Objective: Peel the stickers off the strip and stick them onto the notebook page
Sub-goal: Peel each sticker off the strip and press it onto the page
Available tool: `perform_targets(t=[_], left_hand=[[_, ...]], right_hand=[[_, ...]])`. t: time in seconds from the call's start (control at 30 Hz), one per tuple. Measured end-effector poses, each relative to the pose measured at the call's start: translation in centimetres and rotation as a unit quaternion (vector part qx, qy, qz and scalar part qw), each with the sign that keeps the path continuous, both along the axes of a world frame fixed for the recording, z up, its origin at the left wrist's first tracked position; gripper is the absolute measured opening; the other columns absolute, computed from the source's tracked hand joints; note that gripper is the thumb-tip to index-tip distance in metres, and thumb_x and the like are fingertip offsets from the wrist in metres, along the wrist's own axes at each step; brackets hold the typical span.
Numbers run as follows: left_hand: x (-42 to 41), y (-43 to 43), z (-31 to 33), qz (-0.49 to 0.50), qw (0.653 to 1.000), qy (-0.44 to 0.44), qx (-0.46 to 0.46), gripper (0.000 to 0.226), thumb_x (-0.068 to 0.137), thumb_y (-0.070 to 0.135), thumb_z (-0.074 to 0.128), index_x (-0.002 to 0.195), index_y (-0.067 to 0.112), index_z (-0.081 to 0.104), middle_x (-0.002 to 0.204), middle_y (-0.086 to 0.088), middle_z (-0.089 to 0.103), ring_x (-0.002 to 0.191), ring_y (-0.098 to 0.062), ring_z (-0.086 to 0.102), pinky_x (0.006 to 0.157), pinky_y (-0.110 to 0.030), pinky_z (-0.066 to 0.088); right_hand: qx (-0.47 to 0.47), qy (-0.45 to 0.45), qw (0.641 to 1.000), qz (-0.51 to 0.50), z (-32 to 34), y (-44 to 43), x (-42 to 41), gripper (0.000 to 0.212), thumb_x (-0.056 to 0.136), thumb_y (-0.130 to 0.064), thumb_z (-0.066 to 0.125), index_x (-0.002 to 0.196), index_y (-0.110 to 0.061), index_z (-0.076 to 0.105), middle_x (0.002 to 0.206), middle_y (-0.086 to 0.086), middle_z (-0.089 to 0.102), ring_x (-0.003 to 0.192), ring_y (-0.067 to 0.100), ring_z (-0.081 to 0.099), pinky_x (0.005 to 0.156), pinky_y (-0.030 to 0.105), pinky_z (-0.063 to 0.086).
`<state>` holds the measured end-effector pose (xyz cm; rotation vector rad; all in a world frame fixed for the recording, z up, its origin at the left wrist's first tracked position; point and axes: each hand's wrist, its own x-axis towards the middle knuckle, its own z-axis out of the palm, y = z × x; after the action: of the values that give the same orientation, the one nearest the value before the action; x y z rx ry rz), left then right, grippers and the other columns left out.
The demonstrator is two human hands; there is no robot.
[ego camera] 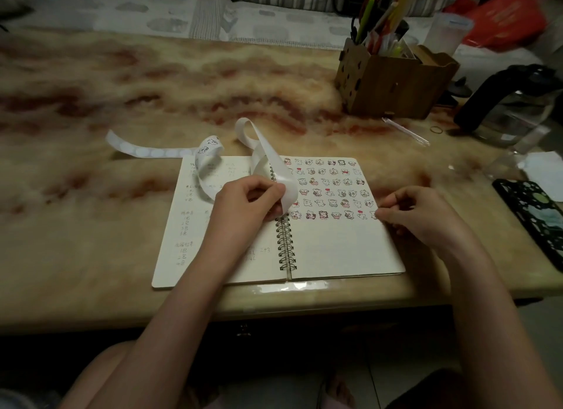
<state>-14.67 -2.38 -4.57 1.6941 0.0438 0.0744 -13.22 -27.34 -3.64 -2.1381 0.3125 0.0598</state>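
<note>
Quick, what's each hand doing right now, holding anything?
Left hand: grips the sticker strip.
Right hand: fingers curled at the notebook page's right edge; whether it holds anything cannot be told.

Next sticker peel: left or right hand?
Right, probably. The left hand grips the strip over the notebook spine, so it is busy steadying. The right hand sits at the end of the last sticker row, holds no strip, and can reach across.
</note>
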Motion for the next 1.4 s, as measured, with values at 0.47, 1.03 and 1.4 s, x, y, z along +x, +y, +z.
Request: perform_targets(t=[0.47, 1.03, 1.4], left_hand=[[-0.2, -0.2, 0.7, 0.01, 0.999, -0.03, -0.004, 0.011, 0.091, 0.018, 0.062, 0.084, 0.011, 0.069, 0.068, -0.001, 0.068, 0.061, -0.007, 0.065, 0.057, -0.018, 0.052], [0.0, -0.1, 0.8, -0.015, 0.998, -0.043, -0.042, 0.012, 0.092, 0.015, 0.06, 0.087, 0.007, 0.068, 0.066, -0.002, 0.067, 0.064, -0.01, 0.065, 0.07, -0.023, 0.057], [0.1, -0.1, 1.1, 0.011, 0.996, -0.034, -0.083, 0.012, 0.094, 0.016, 0.057, 0.091, 0.01, 0.068, 0.075, -0.004, 0.07, 0.068, -0.01, 0.066, 0.062, -0.019, 0.055]], right_hand=[[0.109, -0.204, 0.966, 0.118, 0.8, 8.0, -1.3, 0.005, 0.084, -0.013, 0.069, 0.088, -0.012, 0.066, 0.08, -0.008, 0.066, 0.067, 0.001, 0.058, 0.057, 0.019, 0.048], [0.175, -0.212, 0.948, 0.162, 0.2, 9.5, -1.5, 0.016, 0.079, -0.001, 0.072, 0.081, -0.016, 0.067, 0.077, -0.008, 0.068, 0.073, 0.008, 0.062, 0.062, 0.025, 0.053], [0.223, -0.197, 0.938, 0.178, 0.2, 9.5, -1.5, 0.017, 0.078, 0.002, 0.071, 0.082, -0.013, 0.066, 0.077, -0.008, 0.068, 0.071, 0.005, 0.062, 0.062, 0.02, 0.051]])
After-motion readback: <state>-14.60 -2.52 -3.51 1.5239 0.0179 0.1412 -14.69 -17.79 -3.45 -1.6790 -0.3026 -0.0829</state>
